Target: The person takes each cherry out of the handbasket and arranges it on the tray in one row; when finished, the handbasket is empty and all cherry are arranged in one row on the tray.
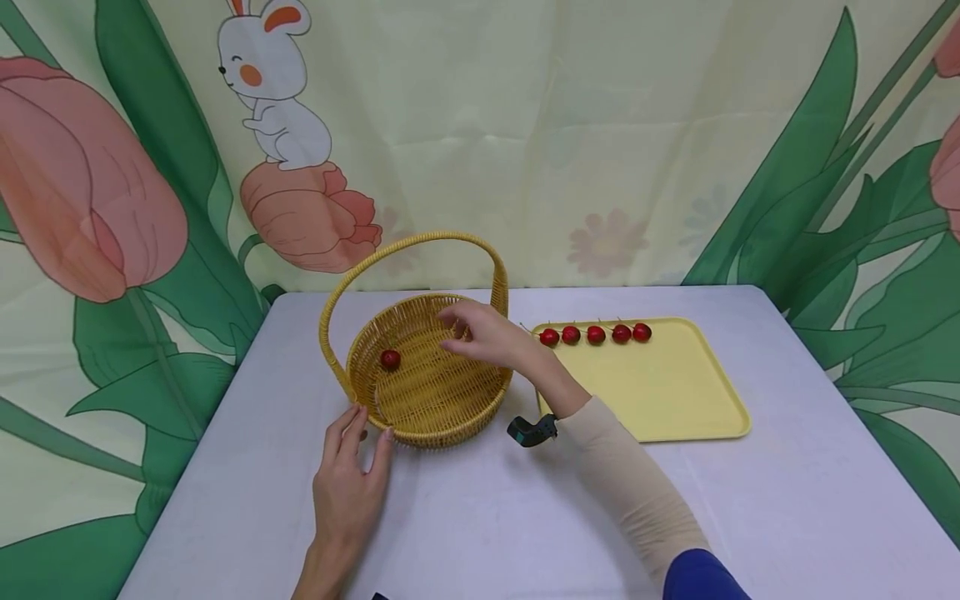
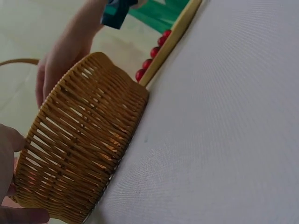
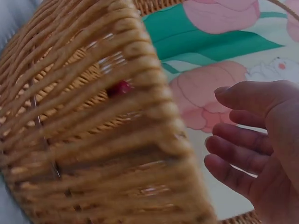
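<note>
A round wicker basket [image 1: 442,433] with a tall arched handle stands on the table, one dark red cherry [image 1: 390,360] lying inside near its left wall. My left hand [image 1: 351,479] rests against the basket's near-left rim with fairly straight fingers. Over the basket's right half hovers my right hand [image 1: 483,333], its fingers loosely bent with nothing between them, as the right wrist view of that hand [image 3: 261,144] also shows. To the right, a yellow tray [image 1: 652,400] carries a row of several red cherries [image 1: 596,335] along its far edge, stems pointing back.
A white cloth covers the table [image 1: 480,533]. Behind it hangs a curtain [image 1: 600,125] printed with tulips and a rabbit. The basket's arched handle [image 1: 435,237] rises high above its rim, and the right forearm [image 1: 637,483] passes over the tray's near-left corner.
</note>
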`<state>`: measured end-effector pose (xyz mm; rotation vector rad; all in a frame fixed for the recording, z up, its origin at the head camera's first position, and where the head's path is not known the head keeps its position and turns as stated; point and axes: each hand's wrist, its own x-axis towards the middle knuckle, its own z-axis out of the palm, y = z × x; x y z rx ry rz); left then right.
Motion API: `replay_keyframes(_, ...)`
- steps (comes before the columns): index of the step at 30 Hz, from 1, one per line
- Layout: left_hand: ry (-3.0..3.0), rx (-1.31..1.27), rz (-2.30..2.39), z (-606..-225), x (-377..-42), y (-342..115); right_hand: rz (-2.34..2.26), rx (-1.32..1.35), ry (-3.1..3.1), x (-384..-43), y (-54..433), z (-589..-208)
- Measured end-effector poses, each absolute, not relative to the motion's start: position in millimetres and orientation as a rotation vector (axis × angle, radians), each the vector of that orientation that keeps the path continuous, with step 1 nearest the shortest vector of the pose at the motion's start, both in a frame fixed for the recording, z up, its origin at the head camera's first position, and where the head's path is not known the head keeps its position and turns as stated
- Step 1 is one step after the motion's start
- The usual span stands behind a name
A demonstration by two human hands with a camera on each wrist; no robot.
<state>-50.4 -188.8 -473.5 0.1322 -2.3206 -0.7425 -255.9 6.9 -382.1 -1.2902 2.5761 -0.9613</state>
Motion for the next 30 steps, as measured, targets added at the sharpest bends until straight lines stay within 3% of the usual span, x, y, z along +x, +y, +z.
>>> replay_keyframes(18,-2.316,0.105,-0.724,-472.4,-50.5,-190.1,-0.861,-1.275,2.49,-255.7,-48.9,-396.7)
replay_keyframes(30,-2.308,0.094,-0.715,-472.4,-50.7,-191.2,-0.768,-1.293,2.483,-259.3,-55.2,-386.8)
